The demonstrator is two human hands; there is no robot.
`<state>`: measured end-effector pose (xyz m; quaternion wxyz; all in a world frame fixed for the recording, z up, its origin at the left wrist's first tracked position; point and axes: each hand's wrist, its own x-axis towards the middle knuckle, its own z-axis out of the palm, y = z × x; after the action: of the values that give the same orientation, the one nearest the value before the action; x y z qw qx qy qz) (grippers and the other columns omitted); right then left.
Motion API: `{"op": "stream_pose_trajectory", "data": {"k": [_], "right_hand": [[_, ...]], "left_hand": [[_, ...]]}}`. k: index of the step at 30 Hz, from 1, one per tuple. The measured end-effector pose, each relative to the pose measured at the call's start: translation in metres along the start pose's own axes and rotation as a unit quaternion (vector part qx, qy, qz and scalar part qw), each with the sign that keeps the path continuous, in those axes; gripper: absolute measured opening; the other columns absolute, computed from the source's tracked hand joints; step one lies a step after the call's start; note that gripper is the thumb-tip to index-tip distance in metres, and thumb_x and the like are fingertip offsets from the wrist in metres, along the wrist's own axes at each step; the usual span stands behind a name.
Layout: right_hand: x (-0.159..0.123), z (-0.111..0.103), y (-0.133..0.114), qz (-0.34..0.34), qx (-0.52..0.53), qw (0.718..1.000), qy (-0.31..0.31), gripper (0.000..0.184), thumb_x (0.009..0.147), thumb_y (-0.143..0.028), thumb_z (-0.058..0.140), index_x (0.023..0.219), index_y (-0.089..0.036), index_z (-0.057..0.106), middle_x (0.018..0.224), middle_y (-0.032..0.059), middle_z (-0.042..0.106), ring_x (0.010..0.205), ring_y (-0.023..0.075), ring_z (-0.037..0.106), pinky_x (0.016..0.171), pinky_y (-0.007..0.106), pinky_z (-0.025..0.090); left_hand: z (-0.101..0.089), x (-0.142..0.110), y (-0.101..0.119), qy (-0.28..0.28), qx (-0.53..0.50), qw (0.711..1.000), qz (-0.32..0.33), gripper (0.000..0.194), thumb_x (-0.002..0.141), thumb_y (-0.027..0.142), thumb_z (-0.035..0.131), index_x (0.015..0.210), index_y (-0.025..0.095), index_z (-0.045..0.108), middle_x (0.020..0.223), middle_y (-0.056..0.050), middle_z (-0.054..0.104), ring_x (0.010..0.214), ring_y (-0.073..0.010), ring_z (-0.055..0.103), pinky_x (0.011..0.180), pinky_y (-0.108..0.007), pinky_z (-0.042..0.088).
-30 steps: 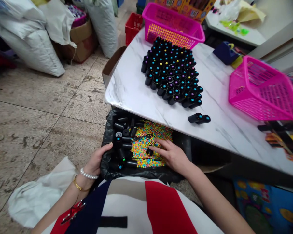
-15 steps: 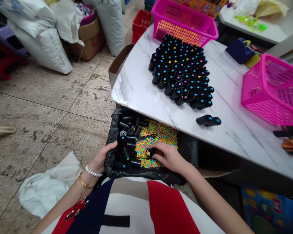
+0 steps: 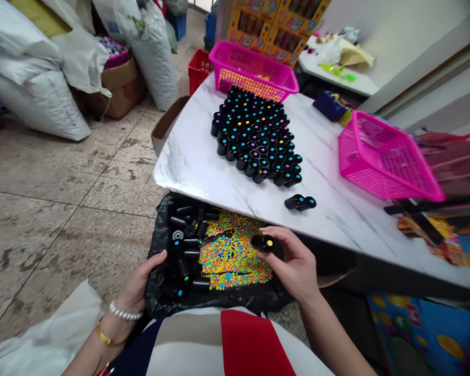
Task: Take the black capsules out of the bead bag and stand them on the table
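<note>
The white table [image 3: 191, 172] partly hides the black-lined bin [image 3: 238, 301].

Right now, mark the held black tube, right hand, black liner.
Held black tube [image 3: 261, 243], head view: its dark body.
Right hand [image 3: 298, 264], head view: back of hand.
Black liner [image 3: 235, 301], head view: near rim.

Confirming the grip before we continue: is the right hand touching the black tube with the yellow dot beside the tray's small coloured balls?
Touching. The head view shows the black tube pinched between the right hand's thumb and fingers.
</note>
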<state>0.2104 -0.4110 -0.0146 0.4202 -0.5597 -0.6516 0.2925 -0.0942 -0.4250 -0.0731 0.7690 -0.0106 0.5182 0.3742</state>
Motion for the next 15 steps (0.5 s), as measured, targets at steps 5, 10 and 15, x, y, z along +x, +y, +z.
{"op": "stream_pose_trajectory", "data": {"k": [5, 10, 15], "right_hand": [[0.008, -0.036, 0.019, 0.04, -0.174, 0.964, 0.2, 0.026, 0.075, -0.032, 0.074, 0.098, -0.022, 0.066, 0.091, 0.0033, 0.065, 0.084, 0.02, 0.06, 0.083, 0.037, 0.048], [0.024, -0.043, 0.033, 0.07, -0.271, 0.931, 0.233, 0.038, 0.071, -0.04, 0.074, 0.101, -0.02, 0.061, 0.091, 0.0064, 0.061, 0.085, 0.0239, 0.058, 0.081, 0.041, 0.048], [0.039, -0.032, 0.021, 0.0, -0.314, 0.909, 0.273, 0.072, 0.069, -0.045, 0.074, 0.127, -0.018, 0.041, 0.13, 0.0186, 0.039, 0.124, 0.0353, 0.039, 0.1, 0.054, 0.038]], "left_hand": [[-0.001, 0.003, -0.001, 0.034, 0.025, 0.999, -0.003, 0.033, 0.085, 0.015, 0.057, 0.116, 0.008, 0.066, 0.083, -0.013, 0.077, 0.086, -0.0329, 0.071, 0.079, -0.047, 0.059], [0.009, -0.001, 0.001, 0.067, 0.029, 0.997, -0.011, 0.038, 0.082, 0.015, 0.06, 0.118, 0.007, 0.064, 0.087, -0.015, 0.076, 0.087, -0.0353, 0.071, 0.076, -0.047, 0.06], [0.016, -0.005, -0.001, 0.092, 0.035, 0.995, 0.004, 0.041, 0.081, 0.013, 0.06, 0.121, 0.005, 0.061, 0.078, -0.013, 0.077, 0.086, -0.0344, 0.071, 0.075, -0.046, 0.06]]}}
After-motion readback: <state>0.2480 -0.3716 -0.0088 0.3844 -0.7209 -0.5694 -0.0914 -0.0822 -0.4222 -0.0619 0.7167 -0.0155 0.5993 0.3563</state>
